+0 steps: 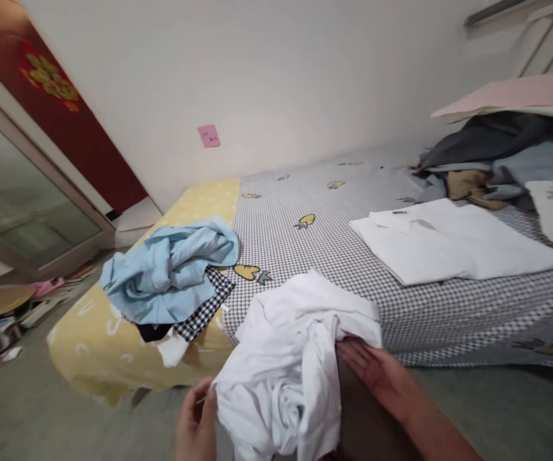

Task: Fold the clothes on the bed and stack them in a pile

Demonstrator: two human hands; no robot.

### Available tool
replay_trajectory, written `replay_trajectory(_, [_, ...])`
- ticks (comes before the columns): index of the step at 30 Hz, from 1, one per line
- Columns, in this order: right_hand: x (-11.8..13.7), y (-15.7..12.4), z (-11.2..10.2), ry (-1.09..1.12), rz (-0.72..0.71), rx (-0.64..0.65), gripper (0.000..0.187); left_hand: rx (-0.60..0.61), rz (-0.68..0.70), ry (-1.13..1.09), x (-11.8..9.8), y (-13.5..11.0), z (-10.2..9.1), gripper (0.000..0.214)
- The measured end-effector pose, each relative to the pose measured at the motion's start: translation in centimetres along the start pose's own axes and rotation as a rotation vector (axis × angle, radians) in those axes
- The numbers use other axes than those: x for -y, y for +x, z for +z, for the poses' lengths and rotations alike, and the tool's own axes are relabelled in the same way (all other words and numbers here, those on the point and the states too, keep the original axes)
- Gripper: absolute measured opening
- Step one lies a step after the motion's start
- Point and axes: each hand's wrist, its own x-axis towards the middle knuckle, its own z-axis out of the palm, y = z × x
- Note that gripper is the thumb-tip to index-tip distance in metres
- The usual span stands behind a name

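A crumpled white cloth garment (281, 371) hangs in front of me at the bed's near edge. My left hand (197, 419) pinches its left edge between finger and thumb, and a thin pale sliver, perhaps a needle or pin, shows at the fingertips. My right hand (375, 374) lies across its right side, fingers gripping the fabric. Further off, a folded white cloth (454, 243) lies flat on the bed, out of reach of both hands.
The bed has a grey gingham sheet (305, 256) and a yellow sheet (113, 346), with a crumpled light blue garment (171, 272) on a black-and-white check cloth (204, 307). Dark clothes (492, 144) pile up at right. Floor clutter (8, 320) lies left.
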Motion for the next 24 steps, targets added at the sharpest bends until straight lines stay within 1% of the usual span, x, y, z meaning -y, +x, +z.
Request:
replay_trajectory(1, [0.0,0.0,-0.5,0.061,0.026,0.002,0.028,-0.003,0.013,0.036,1.2,0.4,-1.1,0.066])
replay_trajectory(3, [0.0,-0.4,-1.6,0.114,0.008,0.032,0.023,-0.074,0.073,0.116,2.6,0.8,-2.7,0.063])
replay_trajectory(4, [0.0,-0.7,-2.0,0.109,-0.006,0.060,0.025,-0.117,0.140,0.165,2.6,0.9,-3.1,0.060])
replay_trajectory(5, [-0.1,-1.0,-2.2,0.094,-0.021,0.083,0.030,-0.135,0.233,0.213,2.3,0.8,-3.1,0.055])
replay_trajectory(6, [-0.1,-1.4,-2.1,0.076,-0.037,0.099,0.037,-0.126,0.342,0.256,1.5,0.6,-2.6,0.049])
replay_trajectory(7, [-0.2,-1.7,-1.8,0.057,-0.053,0.106,0.045,-0.089,0.454,0.297,0.5,0.3,-1.7,0.043])
replay_trajectory(8, [-0.3,-1.9,-1.4,0.032,-0.067,0.106,0.052,-0.027,0.562,0.340,-0.7,-0.1,-0.4,0.039])
replay_trajectory(11, [-1.1,-2.1,0.2,-0.089,-0.122,0.083,0.066,0.198,0.814,0.539,-3.8,-1.8,4.9,0.034])
replay_trajectory(12, [-1.5,-2.0,0.6,-0.140,-0.157,0.058,0.069,0.259,0.879,0.626,-4.3,-2.3,6.7,0.037])
replay_trajectory(14, [-2.2,-1.6,1.0,-0.239,-0.232,-0.013,0.079,0.361,0.969,0.788,-4.5,-3.0,9.8,0.052])
replay_trajectory(15, [-2.5,-1.3,1.0,-0.284,-0.259,-0.045,0.082,0.398,0.985,0.850,-4.2,-3.2,10.9,0.056])
replay_trajectory(16, [-2.6,-1.1,0.9,-0.321,-0.269,-0.067,0.083,0.424,0.986,0.900,-3.8,-3.2,11.7,0.055])
replay_trajectory(17, [-2.7,-0.9,0.9,-0.344,-0.262,-0.075,0.081,0.436,0.974,0.936,-3.3,-3.1,12.2,0.051])
replay_trajectory(19, [-2.3,-0.5,0.7,-0.316,-0.225,-0.099,0.071,0.429,0.967,0.964,-2.4,-2.9,12.3,0.039])
replay_trajectory(22, [-1.3,-0.2,0.7,-0.151,-0.137,-0.162,0.058,0.392,1.037,0.940,-1.5,-2.5,11.4,0.033])
replay_trajectory(24, [-0.9,0.1,0.7,-0.052,-0.068,-0.181,0.050,0.357,1.076,0.916,-0.8,-1.8,10.9,0.031])
